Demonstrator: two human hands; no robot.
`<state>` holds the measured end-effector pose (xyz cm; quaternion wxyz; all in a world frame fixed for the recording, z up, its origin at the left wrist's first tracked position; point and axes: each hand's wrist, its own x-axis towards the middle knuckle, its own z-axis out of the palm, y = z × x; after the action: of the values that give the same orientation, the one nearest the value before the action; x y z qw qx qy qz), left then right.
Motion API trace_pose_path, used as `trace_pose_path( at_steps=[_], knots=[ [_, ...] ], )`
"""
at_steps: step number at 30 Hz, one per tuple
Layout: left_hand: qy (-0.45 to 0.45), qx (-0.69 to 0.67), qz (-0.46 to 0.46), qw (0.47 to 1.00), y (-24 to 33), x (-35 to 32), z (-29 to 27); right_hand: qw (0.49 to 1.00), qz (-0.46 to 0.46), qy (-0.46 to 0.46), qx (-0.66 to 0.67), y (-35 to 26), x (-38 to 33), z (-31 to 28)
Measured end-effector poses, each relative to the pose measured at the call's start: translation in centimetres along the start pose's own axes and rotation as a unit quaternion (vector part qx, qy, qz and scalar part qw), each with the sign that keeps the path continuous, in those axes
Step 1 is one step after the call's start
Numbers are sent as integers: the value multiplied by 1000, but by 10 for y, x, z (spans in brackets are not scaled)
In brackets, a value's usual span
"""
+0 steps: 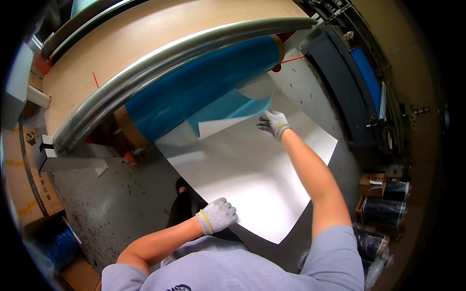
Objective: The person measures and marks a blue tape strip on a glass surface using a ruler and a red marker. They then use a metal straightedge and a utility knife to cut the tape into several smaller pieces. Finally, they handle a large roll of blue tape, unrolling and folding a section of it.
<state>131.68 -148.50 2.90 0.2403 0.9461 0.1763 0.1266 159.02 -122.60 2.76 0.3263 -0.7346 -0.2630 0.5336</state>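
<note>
Gloved hands holding a white sheet drawn off a blue roll.

A broad tan drum (pixel 145 43) fills the top of the view, with a curved grey metal bar (pixel 160 63) across it and a glossy blue film roll (pixel 194 92) beneath. A large white flexible sheet (pixel 252 169) hangs from the roll over the speckled grey concrete floor (pixel 121 199). The right hand (pixel 273 122), in a grey knit glove, pinches the sheet's upper edge near the roll. The left hand (pixel 217 215), gloved alike, is clenched on the sheet's lower edge.
</note>
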Motion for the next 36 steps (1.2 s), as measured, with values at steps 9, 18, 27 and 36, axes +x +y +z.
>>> trace_pose_path(
  at_steps=[9, 18, 27, 36],
  knots=[
    [38, 24, -35, 998, 7, -29, -43, 842, -133, 252, -458, 8, -141, -176],
    [27, 25, -3, 999, 5, -37, -68, 979, 53, 196, 21, 142, -172, -270],
    [227, -65, -400, 886, -175, -120, -8, 975, -56, 208, 62, 92, -197, -220],
    [-198, 275, -636, 694, -432, -227, -20, 967, -38, 239, -74, 80, -231, -206]
  ],
)
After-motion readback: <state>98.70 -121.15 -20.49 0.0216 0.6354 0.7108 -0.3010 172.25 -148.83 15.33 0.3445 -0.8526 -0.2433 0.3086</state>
